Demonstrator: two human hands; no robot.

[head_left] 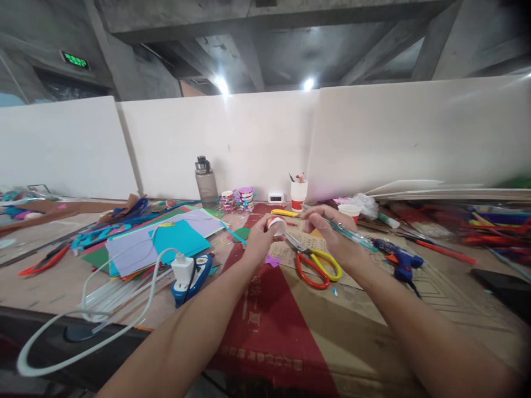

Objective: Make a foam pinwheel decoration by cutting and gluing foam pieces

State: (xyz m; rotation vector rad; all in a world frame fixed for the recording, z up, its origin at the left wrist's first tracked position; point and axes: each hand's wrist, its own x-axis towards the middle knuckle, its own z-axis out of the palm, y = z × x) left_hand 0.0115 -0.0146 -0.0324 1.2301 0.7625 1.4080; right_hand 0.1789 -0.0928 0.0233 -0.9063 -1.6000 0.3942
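My left hand (pixel 258 239) holds a small white paper cup with a red band (pixel 276 224) above the cardboard-covered table (pixel 373 326). My right hand (pixel 327 229) grips a teal pen (pixel 352 234) that points out to the right, its fingertips close to the cup. Just below both hands lie red-and-yellow scissors (pixel 315 262) on a printed sheet.
Coloured paper sheets (pixel 166 240), a white charger with cable (pixel 182 268), a blue glue gun (pixel 400 261), a grey water bottle (pixel 206 182), a white cup of tools (pixel 298 193), decorated cups (pixel 238 199) and craft sticks (pixel 493 226) crowd the table. White partition boards (pixel 269 138) stand behind.
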